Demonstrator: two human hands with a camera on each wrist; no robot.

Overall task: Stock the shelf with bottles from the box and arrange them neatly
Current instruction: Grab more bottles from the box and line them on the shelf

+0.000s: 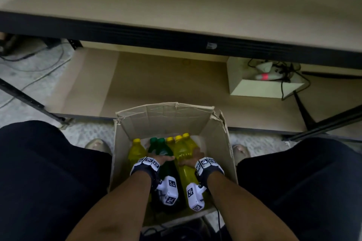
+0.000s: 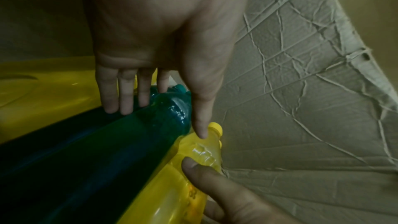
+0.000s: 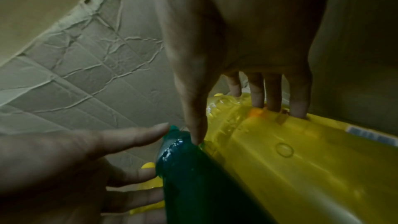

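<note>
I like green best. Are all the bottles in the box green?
No, the box holds green bottles beside several yellow bottles.

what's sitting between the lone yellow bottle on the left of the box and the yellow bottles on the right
Two green-capped green plastic bottles, seen in the head view.

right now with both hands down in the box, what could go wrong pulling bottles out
The left hand reaches over a green bottle and the right hand over a yellow bottle, fingers straight, neither gripped: either could slip. The bottles lie packed together, so neighbours may shift. The box rim is torn and could snag.
</note>
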